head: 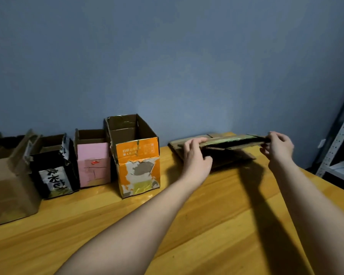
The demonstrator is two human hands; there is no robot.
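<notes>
A flattened cardboard box (234,142) is lifted off a low stack of flat cardboard (226,161) at the far right of the wooden table (187,225). My left hand (197,157) grips its left end, fingers curled over the top edge. Its right end is pinched by my right hand (279,145). The underside of the lifted box is dark and in shadow.
Several open boxes stand in a row along the blue wall: a brown one (10,187), a black one (54,167), a pink one (92,157) and a tall orange one (136,155). A metal shelf (342,143) stands at the right.
</notes>
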